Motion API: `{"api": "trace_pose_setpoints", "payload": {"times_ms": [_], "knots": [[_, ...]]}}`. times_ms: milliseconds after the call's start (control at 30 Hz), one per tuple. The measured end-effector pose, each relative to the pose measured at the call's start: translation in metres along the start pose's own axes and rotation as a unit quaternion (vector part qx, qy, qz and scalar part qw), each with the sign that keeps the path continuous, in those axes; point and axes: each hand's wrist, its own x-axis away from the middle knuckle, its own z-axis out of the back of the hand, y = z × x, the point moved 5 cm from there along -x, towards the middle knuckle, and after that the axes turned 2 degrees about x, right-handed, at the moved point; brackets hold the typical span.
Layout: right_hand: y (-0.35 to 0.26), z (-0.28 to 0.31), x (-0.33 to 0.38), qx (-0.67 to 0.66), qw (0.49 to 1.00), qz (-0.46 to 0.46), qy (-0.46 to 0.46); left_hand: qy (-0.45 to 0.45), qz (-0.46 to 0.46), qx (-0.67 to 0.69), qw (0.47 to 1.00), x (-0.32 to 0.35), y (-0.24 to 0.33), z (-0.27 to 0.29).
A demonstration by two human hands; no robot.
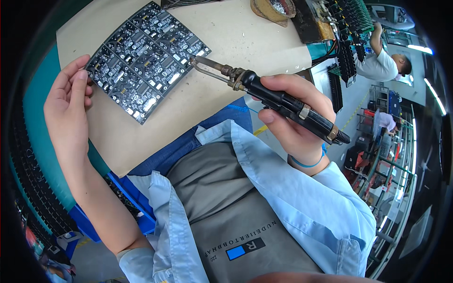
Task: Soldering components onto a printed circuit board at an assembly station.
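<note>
A black panel of several joined circuit boards [146, 59], crowded with small parts, lies tilted over a tan work sheet. My left hand [71, 92] pinches its left corner between thumb and fingers. In my right hand [302, 111] is a soldering iron [278, 99] with a black handle, held from the right. A thin metal tube runs alongside the iron's shaft toward its tip. That tip is at the panel's right edge; whether it touches a joint I cannot tell.
Under the panel is the tan sheet [226, 33] on a green bench top [35, 104]. A dish [276, 9] of bright scraps stands at the far edge, beside a rack of boards [347, 23]. Blue bins [137, 203] sit below on the left. Another person [382, 63] works at the right.
</note>
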Motion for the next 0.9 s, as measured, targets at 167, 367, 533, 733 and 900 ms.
{"api": "trace_pose_setpoints", "payload": {"times_ms": [167, 367, 533, 733, 900], "knots": [[-0.005, -0.001, -0.005, 0.014, 1.000, 0.009, -0.018, -0.006, -0.027, -0.005, 1.000, 0.005, -0.002, -0.001], [-0.008, -0.002, -0.010, 0.010, 0.999, 0.029, -0.026, 0.011, -0.055, -0.012, 0.998, 0.018, -0.002, -0.001], [-0.009, -0.001, -0.010, 0.030, 0.999, 0.025, -0.035, 0.010, -0.082, -0.037, 0.996, 0.020, -0.001, -0.004], [-0.009, -0.004, -0.011, 0.027, 0.999, 0.021, -0.040, 0.017, -0.077, -0.051, 0.996, 0.022, 0.000, -0.001], [-0.011, -0.004, -0.012, 0.034, 0.998, 0.017, -0.044, 0.027, -0.081, -0.050, 0.995, 0.026, -0.001, -0.003]]}}
